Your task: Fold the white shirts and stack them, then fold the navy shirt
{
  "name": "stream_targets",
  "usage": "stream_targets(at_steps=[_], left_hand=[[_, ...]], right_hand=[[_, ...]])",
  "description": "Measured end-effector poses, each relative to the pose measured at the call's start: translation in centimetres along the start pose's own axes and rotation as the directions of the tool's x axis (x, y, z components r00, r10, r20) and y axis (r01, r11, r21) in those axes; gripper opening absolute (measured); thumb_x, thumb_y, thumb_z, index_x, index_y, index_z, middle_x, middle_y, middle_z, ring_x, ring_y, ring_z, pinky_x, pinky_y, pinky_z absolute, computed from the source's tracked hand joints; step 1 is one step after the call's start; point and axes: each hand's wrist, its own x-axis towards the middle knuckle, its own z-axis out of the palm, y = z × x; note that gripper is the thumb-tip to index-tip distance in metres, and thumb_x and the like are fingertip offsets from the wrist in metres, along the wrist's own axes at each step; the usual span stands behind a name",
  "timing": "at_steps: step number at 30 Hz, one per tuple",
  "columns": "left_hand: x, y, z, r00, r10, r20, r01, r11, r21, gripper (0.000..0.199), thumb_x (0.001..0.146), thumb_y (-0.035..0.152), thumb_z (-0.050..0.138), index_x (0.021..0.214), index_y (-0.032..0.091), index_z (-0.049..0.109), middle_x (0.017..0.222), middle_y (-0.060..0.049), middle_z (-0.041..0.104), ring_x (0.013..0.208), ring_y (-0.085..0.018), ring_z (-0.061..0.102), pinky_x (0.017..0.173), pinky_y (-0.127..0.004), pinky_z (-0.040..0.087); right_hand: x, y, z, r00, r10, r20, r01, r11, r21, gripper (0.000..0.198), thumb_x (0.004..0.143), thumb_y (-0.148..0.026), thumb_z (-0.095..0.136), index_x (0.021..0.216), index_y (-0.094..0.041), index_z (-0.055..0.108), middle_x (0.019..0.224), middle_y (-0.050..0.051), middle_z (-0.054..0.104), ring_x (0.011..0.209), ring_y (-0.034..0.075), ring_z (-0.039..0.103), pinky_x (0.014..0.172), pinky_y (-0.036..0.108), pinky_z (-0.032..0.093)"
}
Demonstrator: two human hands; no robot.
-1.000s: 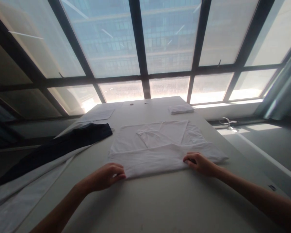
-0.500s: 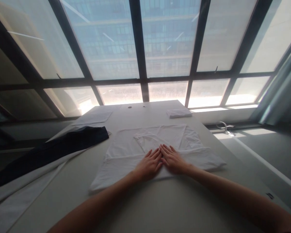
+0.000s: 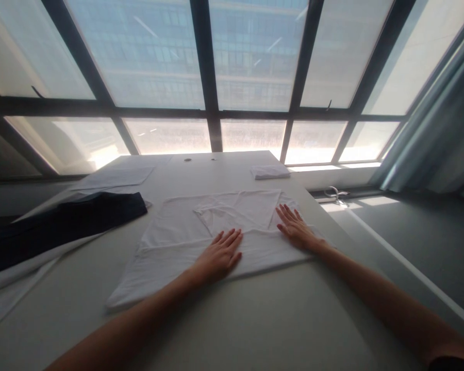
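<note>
A white garment [image 3: 170, 226], partly folded, lies spread on the white table [image 3: 232, 319]. Its near part is turned over in a long band, and a loose flap shows at its middle. My left hand [image 3: 219, 252] rests palm down on the near band, fingers stretched out. Farther right, my right hand [image 3: 296, 226] lies flat on the cloth with its fingers spread, close to the garment's right side. Neither hand grips anything. What kind of garment it is I cannot make out.
Dark trousers-like cloth [image 3: 69, 216] lies at the left over white cloth [image 3: 19, 299]. A folded white cloth [image 3: 269, 172] sits at the far right of the table, another flat white cloth [image 3: 119, 176] at the far left. Windows and a curtain [image 3: 417, 134] stand beyond.
My hands were together at the garment's middle and are now apart. The right hand has slid right across the cloth. The view has shifted somewhat to the right.
</note>
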Motion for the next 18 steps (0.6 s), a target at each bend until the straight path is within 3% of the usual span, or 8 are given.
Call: stream_targets(at_steps=[5, 10, 18], left_hand=[[0.0, 0.0, 0.0, 1.000, 0.009, -0.006, -0.009, 1.000, -0.013, 0.060, 0.107, 0.050, 0.024, 0.160, 0.021, 0.025, 0.165, -0.008, 0.023, 0.153, -0.024, 0.017, 0.124, -0.044, 0.010], [-0.6, -0.5, -0.2, 1.000, -0.014, 0.007, 0.014, 1.000, -0.019, 0.065, 0.106, 0.054, 0.025, 0.162, 0.020, 0.019, 0.165, -0.008, 0.019, 0.154, -0.024, 0.013, 0.125, -0.043, 0.010], [-6.7, -4.8, -1.2, 0.977, -0.214, -0.018, 0.214, 0.976, 0.035, 0.068, 0.106, 0.052, 0.027, 0.163, 0.017, 0.010, 0.166, -0.011, 0.018, 0.153, -0.023, 0.015, 0.124, -0.043, 0.014]], right_hand=[[-0.9, 3.3, -0.5, 0.993, 0.120, -0.020, -0.121, 0.992, -0.046, 0.063, 0.106, -0.050, 0.021, 0.161, -0.021, 0.019, 0.166, 0.013, 0.018, 0.154, 0.026, 0.007, 0.121, 0.058, 0.011], [-1.2, 4.1, -0.1, 0.974, 0.221, -0.039, -0.223, 0.973, -0.056, 0.061, 0.105, -0.048, 0.025, 0.161, -0.023, 0.022, 0.166, 0.013, 0.021, 0.153, 0.029, 0.011, 0.120, 0.060, 0.015], [-1.5, 4.8, 1.0, 0.976, 0.209, -0.065, -0.216, 0.968, -0.129, 0.062, 0.104, -0.048, 0.024, 0.161, -0.024, 0.022, 0.165, 0.011, 0.023, 0.153, 0.028, 0.014, 0.120, 0.060, 0.019]])
